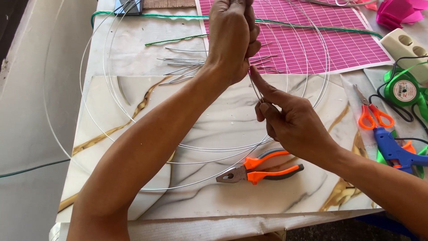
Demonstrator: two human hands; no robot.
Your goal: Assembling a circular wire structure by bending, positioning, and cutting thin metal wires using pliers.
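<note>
Wire (pixel 255 87), thin and silver, pinched at its lower part by the right hand (pixel 290 122), forefinger pressed along it. Upper part gripped in the clenched left hand (pixel 232 40), above the middle of the bench (pixel 133 227). Wire hoops (pixel 107 102): large, lying loose around both forearms. Cut wire pieces (pixel 187 67): scattered near the far edge, beside the pink cutting mat (pixel 339 44). Pliers (pixel 258 169): orange-handled, near the front edge. Scissors (pixel 372 111) and blue glue gun (pixel 397 151): right edge. Risk, as judged: the springy wire may slip from the pinch and whip or prick a finger; a forearm may drag the hoops.
</note>
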